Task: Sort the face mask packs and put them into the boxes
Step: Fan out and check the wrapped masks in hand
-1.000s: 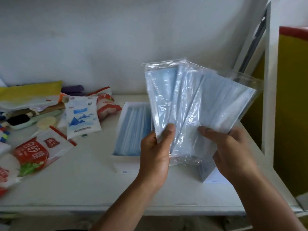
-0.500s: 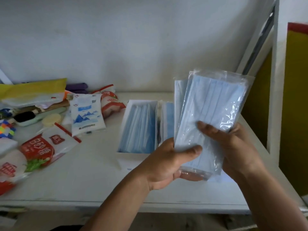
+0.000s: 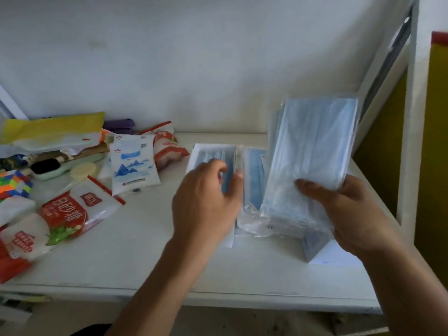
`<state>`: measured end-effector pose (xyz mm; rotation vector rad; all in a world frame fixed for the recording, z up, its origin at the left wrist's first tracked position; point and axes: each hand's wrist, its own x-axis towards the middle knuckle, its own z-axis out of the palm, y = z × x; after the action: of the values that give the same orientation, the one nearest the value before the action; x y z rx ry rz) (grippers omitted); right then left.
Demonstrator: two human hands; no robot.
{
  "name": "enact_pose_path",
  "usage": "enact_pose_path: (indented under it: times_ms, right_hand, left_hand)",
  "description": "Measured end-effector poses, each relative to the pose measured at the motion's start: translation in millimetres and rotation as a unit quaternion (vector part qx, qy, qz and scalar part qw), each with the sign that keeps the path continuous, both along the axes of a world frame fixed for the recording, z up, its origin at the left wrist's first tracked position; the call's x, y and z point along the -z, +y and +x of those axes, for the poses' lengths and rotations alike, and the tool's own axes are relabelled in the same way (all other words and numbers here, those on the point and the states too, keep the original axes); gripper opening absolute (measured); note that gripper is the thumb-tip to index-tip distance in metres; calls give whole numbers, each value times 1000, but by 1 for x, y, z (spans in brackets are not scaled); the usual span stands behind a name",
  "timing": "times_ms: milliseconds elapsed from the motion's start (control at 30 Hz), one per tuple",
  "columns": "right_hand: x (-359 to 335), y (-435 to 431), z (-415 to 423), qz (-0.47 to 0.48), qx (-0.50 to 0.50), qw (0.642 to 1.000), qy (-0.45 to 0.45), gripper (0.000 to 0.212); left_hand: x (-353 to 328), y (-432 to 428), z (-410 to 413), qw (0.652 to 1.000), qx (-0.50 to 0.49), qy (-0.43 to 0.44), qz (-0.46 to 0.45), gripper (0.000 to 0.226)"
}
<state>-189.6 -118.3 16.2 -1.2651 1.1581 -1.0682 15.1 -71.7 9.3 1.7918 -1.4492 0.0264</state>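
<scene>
My right hand (image 3: pixel 351 214) grips a squared stack of blue face mask packs (image 3: pixel 312 161) in clear plastic, held upright above the table's right side. My left hand (image 3: pixel 206 204) hovers with loosely curled fingers and nothing in it over an open white box (image 3: pixel 194 154) that has blue masks inside. Another mask pack (image 3: pixel 252 187) lies between that box and the held stack, close to my left thumb. A second box (image 3: pixel 315 248), blue and white, lies under my right hand and is partly hidden by it.
Red-and-white sugar bags (image 3: pixel 60 214), a white pouch with blue mountains (image 3: pixel 132 166), a yellow bag (image 3: pixel 53 127) and a colourful cube (image 3: pixel 14 185) crowd the table's left. The table's front edge (image 3: pixel 242 297) runs below. A white window frame (image 3: pixel 409 117) stands at the right.
The fanned packs were gathered into one stack. My left hand let go of it and moved left over the open box; my right hand alone holds the stack.
</scene>
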Motion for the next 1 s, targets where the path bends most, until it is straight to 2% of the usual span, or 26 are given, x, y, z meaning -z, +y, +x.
enact_pose_path:
  times_ms: [67,167,267,333,400,467,500,633,733,867,933,1000]
  right_hand:
    - [-3,2,6,1,7,1000,15,35]
    - [-7,6,20,3,0,998,65,9]
    - [-16,11,39,-21,-29,991,130,5]
    - [-20,9,53,-36,-43,983,174,15]
    - [-23,3,67,-39,-59,973,222,15]
    - [-23,-5,79,-40,-68,952,296,4]
    - [-24,-9,85,-45,-72,937,339,8]
    - [-31,-14,100,-101,-81,864,487,14]
    - [-40,-11,115,-145,-61,826,541,13]
    - [-34,-12,137,-111,-117,809,564,18]
    - [-30,-14,141,-72,-146,812,560,26]
    - [-27,-12,140,-62,-137,821,551,24]
  left_hand:
    - [8,-7,21,992,-54,-54,98,42]
    - [13,-7,30,968,-78,-102,214,54]
    - [13,-7,31,956,-93,-138,242,49]
    - [12,-8,32,954,-84,-119,263,42]
    - [13,-7,33,960,-74,-88,256,32]
    - [16,-8,36,971,-71,-59,218,24]
    - [18,-9,38,977,-73,-46,193,22]
    - [26,-14,44,988,-76,7,134,27]
    - [26,-13,41,992,-66,21,107,32]
    - [26,-9,38,995,-50,23,85,30]
    - [28,-8,38,995,-44,16,83,33]
    - [30,-8,40,996,-44,16,79,34]
